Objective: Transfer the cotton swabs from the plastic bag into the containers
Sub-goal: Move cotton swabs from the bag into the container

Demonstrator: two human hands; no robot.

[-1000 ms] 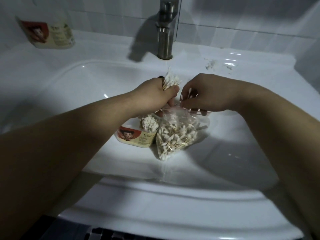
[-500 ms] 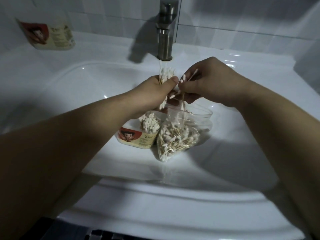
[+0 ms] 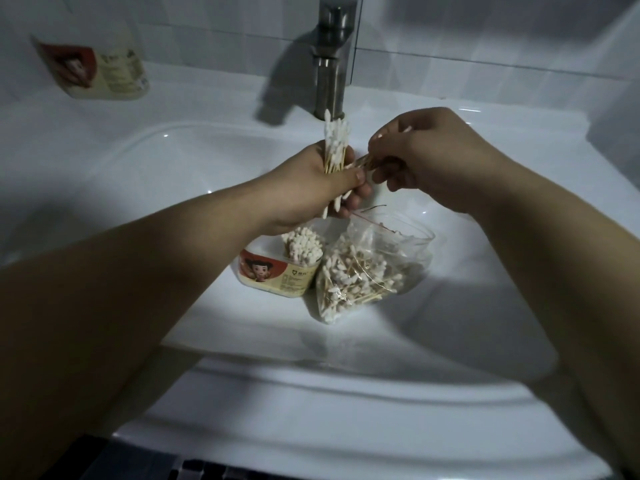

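left hand (image 3: 322,188) gripping swab bundle (image 3: 335,147), right hand (image 3: 429,157) pinching swabs (above bag (image 3: 367,275))

A white ceramic sink (image 3: 346,427) fills the view under dim light; a brushed-steel faucet (image 3: 330,74) stands at its back edge, against a white tiled wall (image 3: 485,29).

A brushed-metal faucet (image 3: 330,64) stands at the back rim of a white ceramic sink (image 3: 242,393). Behind the faucet is a white tiled wall (image 3: 485,26). Well in front of the faucet is a dark strip (image 3: 194,471), perhaps a grille.
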